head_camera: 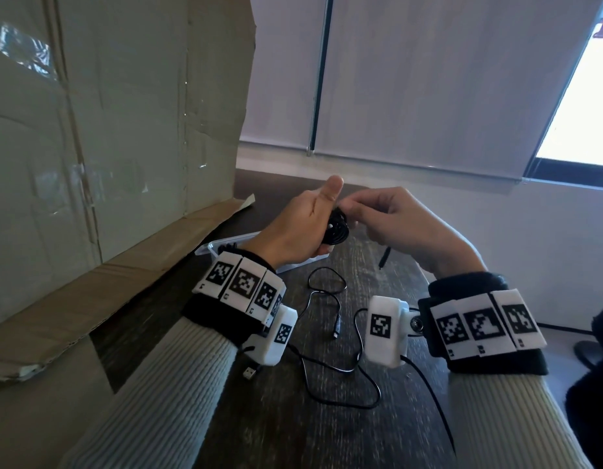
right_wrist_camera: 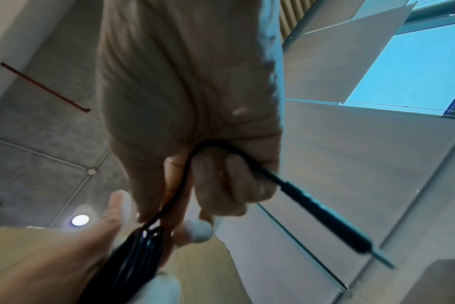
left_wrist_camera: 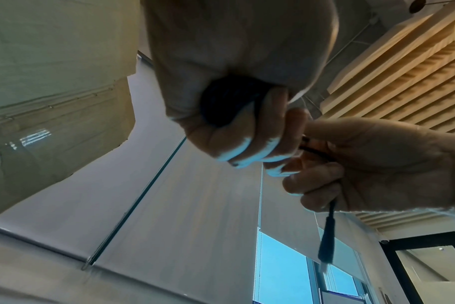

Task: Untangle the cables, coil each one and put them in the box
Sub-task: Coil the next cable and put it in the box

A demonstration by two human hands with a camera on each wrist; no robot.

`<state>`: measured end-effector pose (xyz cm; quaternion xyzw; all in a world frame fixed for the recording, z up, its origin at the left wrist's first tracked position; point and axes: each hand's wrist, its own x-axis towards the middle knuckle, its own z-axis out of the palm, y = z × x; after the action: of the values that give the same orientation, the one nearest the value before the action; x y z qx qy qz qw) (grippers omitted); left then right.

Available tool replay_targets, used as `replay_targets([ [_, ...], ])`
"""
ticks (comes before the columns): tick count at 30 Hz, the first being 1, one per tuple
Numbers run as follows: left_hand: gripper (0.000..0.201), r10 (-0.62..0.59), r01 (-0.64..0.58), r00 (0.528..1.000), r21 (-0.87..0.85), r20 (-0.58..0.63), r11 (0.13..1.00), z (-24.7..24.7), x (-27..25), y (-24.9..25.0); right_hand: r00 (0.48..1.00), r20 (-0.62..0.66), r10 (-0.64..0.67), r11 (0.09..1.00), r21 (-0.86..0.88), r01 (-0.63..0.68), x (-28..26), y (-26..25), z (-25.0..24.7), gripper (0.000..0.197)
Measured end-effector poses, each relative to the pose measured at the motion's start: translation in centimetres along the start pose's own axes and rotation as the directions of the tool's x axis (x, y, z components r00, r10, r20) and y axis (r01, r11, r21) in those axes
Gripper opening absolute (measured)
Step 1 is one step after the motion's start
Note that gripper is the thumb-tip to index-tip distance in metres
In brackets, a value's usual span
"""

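Note:
My left hand grips a black coiled cable above the dark table, thumb raised. In the left wrist view the coil is wrapped by the curled fingers. My right hand pinches the loose tail of that same cable close to the coil. The tail runs through the curled fingers and ends in a black plug with a metal tip. That plug hangs below the right hand. A second thin black cable lies loose and looped on the table between my wrists, with a USB plug at one end.
A large cardboard box flap stands at the left, its lower flap lying over the table edge. A white flat tray sits behind my left wrist. The dark wooden table extends toward me.

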<state>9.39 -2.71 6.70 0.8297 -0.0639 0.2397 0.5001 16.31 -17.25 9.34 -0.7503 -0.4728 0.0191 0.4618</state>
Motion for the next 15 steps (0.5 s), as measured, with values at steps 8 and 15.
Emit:
replay_targets([
  [8, 0.045, -0.032, 0.028, 0.993, -0.038, -0.111, 0.999, -0.2, 0.3, 0.1, 0.995, -0.038, -0.092, 0.991, -0.096, 0.088, 0.9, 0.3, 1.3, 0.011],
  [15, 0.091, -0.184, 0.184, 0.983, 0.002, -0.004, 0.983, -0.2, 0.6, 0.1, 0.97, -0.128, -0.206, 0.95, -0.266, 0.166, 1.0, 0.3, 0.9, 0.012],
])
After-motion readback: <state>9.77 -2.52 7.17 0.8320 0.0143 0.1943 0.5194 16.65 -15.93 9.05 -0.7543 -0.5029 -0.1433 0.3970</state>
